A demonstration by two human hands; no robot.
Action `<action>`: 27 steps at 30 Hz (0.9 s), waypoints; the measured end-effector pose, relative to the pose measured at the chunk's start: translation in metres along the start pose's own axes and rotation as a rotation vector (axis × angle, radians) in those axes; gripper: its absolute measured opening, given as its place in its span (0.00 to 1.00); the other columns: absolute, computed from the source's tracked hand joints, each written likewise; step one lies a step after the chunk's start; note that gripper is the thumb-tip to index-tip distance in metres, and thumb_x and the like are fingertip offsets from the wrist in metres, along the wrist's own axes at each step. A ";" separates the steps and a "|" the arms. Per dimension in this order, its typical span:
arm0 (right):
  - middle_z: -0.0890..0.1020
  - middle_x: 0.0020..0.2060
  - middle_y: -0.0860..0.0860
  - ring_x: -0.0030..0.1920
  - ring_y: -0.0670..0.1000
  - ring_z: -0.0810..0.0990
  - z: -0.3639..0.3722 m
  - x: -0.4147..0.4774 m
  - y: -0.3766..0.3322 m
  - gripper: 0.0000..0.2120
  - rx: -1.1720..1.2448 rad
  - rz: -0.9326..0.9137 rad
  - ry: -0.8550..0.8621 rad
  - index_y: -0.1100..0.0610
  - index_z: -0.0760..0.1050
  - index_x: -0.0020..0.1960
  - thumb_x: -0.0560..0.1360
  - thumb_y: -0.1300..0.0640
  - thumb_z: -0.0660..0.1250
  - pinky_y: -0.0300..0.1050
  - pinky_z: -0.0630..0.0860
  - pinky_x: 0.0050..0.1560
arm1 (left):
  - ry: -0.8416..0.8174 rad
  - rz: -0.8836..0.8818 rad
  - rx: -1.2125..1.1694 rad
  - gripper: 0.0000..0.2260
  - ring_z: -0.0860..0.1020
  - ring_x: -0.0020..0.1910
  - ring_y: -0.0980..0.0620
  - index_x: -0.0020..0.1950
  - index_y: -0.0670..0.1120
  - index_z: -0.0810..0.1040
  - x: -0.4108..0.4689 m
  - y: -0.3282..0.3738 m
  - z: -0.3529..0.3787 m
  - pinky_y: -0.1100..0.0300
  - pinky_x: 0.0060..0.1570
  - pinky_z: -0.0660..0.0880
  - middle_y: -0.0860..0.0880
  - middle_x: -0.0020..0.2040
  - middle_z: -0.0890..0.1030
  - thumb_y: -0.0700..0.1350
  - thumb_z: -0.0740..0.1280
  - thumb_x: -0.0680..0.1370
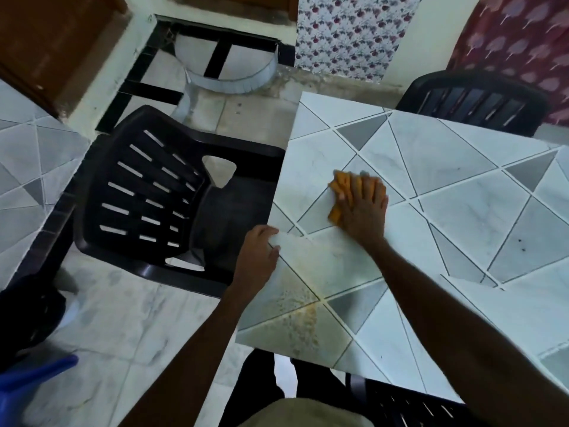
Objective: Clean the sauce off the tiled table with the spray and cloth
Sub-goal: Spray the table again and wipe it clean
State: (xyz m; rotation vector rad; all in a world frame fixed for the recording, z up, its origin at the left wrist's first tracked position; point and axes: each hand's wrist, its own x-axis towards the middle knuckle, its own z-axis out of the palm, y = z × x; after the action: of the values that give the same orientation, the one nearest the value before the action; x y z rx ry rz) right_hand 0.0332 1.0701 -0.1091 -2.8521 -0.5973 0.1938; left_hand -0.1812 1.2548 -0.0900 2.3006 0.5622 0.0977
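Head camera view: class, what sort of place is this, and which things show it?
Probably a plain home dining area or small eatery: a tiled table, black plastic chairs drawn up to it, patterned curtains on the wall, and a tiled floor.

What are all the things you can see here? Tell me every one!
tiled table: one, pale with grey triangles, right of the picture
cloth: one, orange, flat on the table under the right hand
sauce stain: one smear, yellowish-brown, on the table's near corner
chairs: three, black plastic; one left of the table, one at its far side, one at the near edge
second tiled surface: one, same pattern, far left
blue object: one, bottom left, too blurred to name
left hand: gripping the table's left edge
right hand: pressed flat on the cloth
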 end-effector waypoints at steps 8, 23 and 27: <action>0.58 0.80 0.51 0.80 0.62 0.53 0.009 0.063 -0.054 0.32 -0.012 -0.299 -0.126 0.48 0.57 0.81 0.82 0.35 0.42 0.66 0.61 0.73 | 0.002 0.042 0.022 0.15 0.72 0.66 0.48 0.64 0.38 0.77 -0.009 -0.010 0.003 0.68 0.68 0.60 0.44 0.66 0.74 0.32 0.61 0.79; 0.62 0.79 0.48 0.80 0.56 0.56 0.006 -0.167 -0.001 0.25 0.104 -0.551 -0.131 0.48 0.64 0.78 0.82 0.47 0.56 0.59 0.63 0.74 | -0.110 0.041 -0.066 0.20 0.68 0.71 0.55 0.71 0.38 0.72 -0.022 -0.022 -0.014 0.78 0.68 0.53 0.48 0.73 0.71 0.30 0.59 0.79; 0.64 0.78 0.49 0.79 0.59 0.58 0.017 -0.127 -0.040 0.26 0.179 -0.178 -0.039 0.50 0.65 0.78 0.83 0.42 0.52 0.61 0.67 0.69 | -0.116 0.096 -0.071 0.17 0.69 0.70 0.57 0.66 0.37 0.77 -0.034 -0.029 -0.013 0.75 0.69 0.55 0.48 0.71 0.73 0.31 0.61 0.78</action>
State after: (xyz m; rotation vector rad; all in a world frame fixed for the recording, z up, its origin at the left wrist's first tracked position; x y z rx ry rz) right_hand -0.0999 1.0575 -0.1050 -2.6127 -0.7950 0.2598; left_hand -0.2252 1.2668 -0.0973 2.2469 0.3828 0.0300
